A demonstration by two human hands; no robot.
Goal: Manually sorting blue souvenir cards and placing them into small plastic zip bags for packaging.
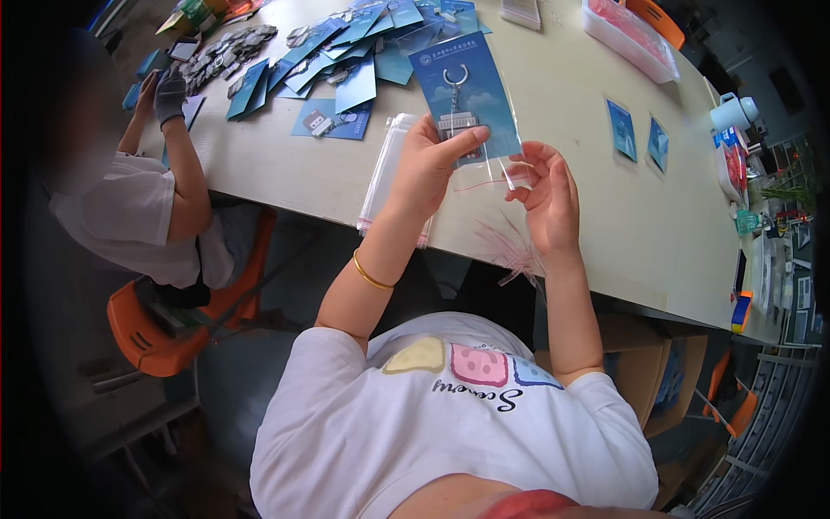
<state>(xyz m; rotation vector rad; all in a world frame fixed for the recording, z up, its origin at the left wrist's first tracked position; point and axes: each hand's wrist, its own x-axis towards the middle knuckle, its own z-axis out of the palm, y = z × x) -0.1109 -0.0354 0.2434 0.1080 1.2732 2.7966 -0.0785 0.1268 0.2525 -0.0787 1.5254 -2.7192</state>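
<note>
My left hand (432, 160) grips a blue card with a keychain (463, 86) on it, the thumb pressed over the lower front. A clear plastic sleeve (510, 130) surrounds the card, and its open end hangs toward me. At that end my right hand (549, 186) has its fingers curled at the sleeve's lower corner; they look pinched on the plastic edge. Beneath my left wrist lies a stack of clear plastic sleeves (380, 177). Thin clear strips (514, 251) dangle at the table's edge near my right wrist.
A heap of blue cards with keychains (354, 52) covers the table's far left, beside a pile of grey keychains (226, 54). Two sleeved cards (622, 131) lie to the right. A plastic tub (631, 39) and a light-blue jug (733, 112) stand beyond. A co-worker (138, 208) sits at left.
</note>
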